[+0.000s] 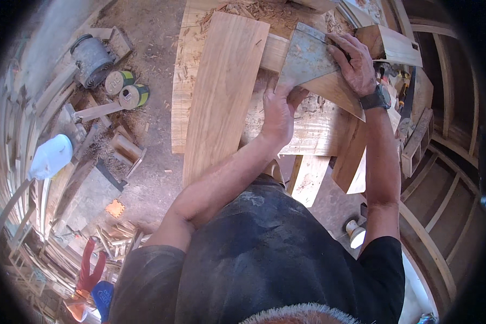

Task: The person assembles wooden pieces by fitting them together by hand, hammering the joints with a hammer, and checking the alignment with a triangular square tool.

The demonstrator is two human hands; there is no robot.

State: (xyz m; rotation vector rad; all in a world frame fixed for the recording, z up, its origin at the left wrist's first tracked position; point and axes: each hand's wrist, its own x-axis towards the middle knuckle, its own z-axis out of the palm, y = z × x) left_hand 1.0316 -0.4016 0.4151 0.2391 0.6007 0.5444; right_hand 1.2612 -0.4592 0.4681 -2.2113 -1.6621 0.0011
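On the cluttered workbench [313, 135], strewn with shavings, a grey metal square [306, 59] lay flat across a narrow timber piece [329, 89] that ran down to the right. The left hand [279, 110] pressed on the square's lower corner, fingers closed down onto the plate and the wood beneath it. The right hand [356, 62], wearing a dark wristwatch [377, 100], bore on the square's upper right edge, fingers curled over it; whether a pencil or scriber sat between those fingers could not be told. A broad plank [221, 92] lay just beside the left hand, overhanging the bench toward the person. A small open wooden box [397, 46] stood near the right hand.

Judgement on the step in hand: this appeared to be a marking or checking of an angle on the narrow piece. To do it well, the square's reference edge would need to sit hard against the timber's edge, with no shaving trapped under the plate. The left hand's downward pressure seemed rightly placed to stop the plate pivoting. Any marking stroke should run along the blade in one pass, tool leaned into the metal. Risk noted: loose shavings and the sloping lie of the piece could let the square creep.

On the floor to the left stood a grey motor [92, 59] and two cans [127, 89].
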